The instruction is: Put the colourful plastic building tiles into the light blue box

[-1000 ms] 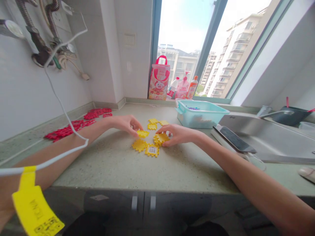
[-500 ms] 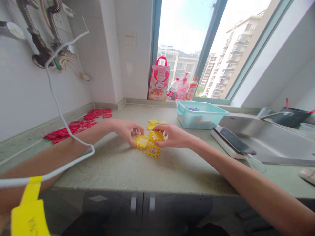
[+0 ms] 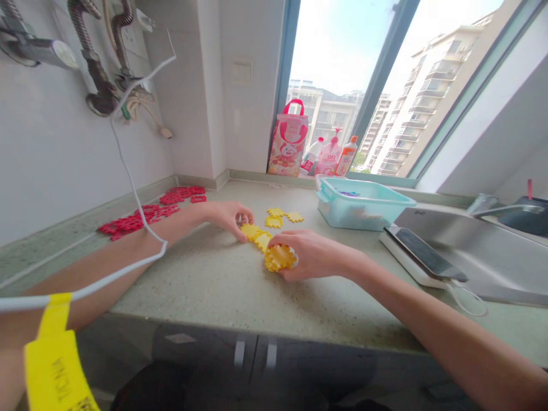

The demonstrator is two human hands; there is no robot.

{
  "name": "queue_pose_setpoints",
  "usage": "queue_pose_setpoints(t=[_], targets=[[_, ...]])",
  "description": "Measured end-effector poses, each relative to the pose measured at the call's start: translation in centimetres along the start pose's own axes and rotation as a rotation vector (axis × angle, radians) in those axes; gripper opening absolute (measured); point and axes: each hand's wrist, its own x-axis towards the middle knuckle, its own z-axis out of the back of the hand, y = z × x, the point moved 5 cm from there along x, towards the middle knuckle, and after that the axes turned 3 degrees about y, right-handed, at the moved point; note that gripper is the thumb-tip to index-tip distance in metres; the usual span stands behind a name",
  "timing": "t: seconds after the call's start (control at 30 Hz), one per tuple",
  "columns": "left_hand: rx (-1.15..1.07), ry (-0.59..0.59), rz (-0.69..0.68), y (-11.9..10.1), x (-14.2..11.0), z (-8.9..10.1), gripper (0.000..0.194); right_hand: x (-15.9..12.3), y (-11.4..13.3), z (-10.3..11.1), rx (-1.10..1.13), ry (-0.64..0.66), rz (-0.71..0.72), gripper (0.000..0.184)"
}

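Yellow toothed plastic tiles lie on the speckled counter (image 3: 205, 285). My right hand (image 3: 310, 254) is curled over a yellow tile (image 3: 279, 258) and grips it near the counter's middle. My left hand (image 3: 229, 216) pinches the far end of two joined yellow tiles (image 3: 256, 235) that lie flat between the hands. Three loose yellow tiles (image 3: 280, 217) rest just behind them.
A heap of red tiles (image 3: 149, 212) runs along the left wall. A teal plastic tub (image 3: 363, 202) stands at back right, a phone on a white scale (image 3: 423, 260) beside a steel sink (image 3: 483, 245). Bottles and a pink bag (image 3: 287, 140) fill the window sill. A white cable (image 3: 128, 177) crosses my left arm.
My right hand has pulled toward me with a yellow tile, which it now covers on the counter. My left hand stays on the joined tiles. The view shifted left.
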Motion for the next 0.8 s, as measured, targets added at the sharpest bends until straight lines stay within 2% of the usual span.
queue_pose_setpoints(t=[0.1, 0.2, 0.3, 0.43, 0.53, 0.67, 0.8], targets=[[-0.001, -0.013, -0.028, -0.8, 0.2, -0.4, 0.062, 0.0, -1.5, 0.7, 0.052, -0.048, 0.025, 0.051], [-0.002, -0.028, -0.067, -1.8, 0.4, -1.1, 0.057, 0.1, -3.4, 1.4, 0.126, -0.205, -0.054, 0.047], [0.003, -0.061, -0.099, -2.9, 0.5, -1.6, 0.054, 0.4, -3.9, 1.3, 0.140, -0.307, -0.138, 0.042], [-0.012, -0.073, -0.134, -3.8, 0.7, -2.1, 0.050, 0.9, -2.3, -0.2, 0.033, -0.231, -0.174, 0.041], [-0.018, -0.074, -0.154, -3.8, 0.7, -2.2, 0.048, 1.0, -1.8, -0.7, -0.018, -0.186, -0.179, 0.049], [-0.001, -0.101, -0.149, -3.3, 0.8, -2.1, 0.049, 0.9, -2.8, -0.7, -0.022, -0.162, -0.183, 0.051], [0.001, -0.158, -0.165, -3.8, 0.9, -2.6, 0.051, 0.8, -3.8, 0.0, 0.013, -0.227, -0.168, 0.045]])
